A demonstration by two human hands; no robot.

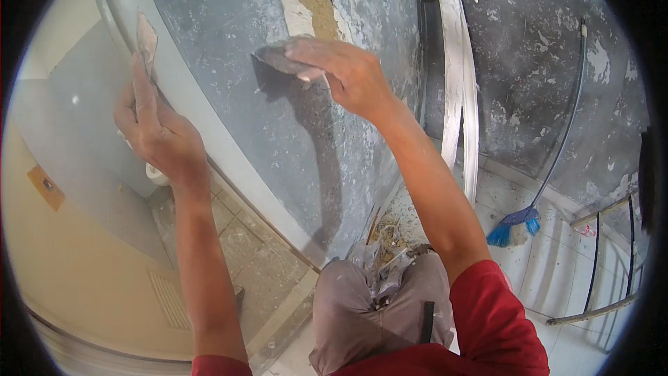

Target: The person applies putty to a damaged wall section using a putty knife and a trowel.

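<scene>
My left hand is raised in front of the white door frame, closed around a putty knife whose pale, smeared blade points upward. To its right, my right hand grips a second flat scraper, grey and dusty, held close against the grey wall. Whether its edge touches the surface I cannot tell. Just above that scraper, a long broken patch shows sandy brown material bordered by white. My right arm casts a shadow down the wall.
Long white strips lean in the corner. A blue broom rests against the dark wall, beside a metal-framed rack. Rubble and plastic lie on the floor at the wall's foot. The doorway opens onto a tiled floor.
</scene>
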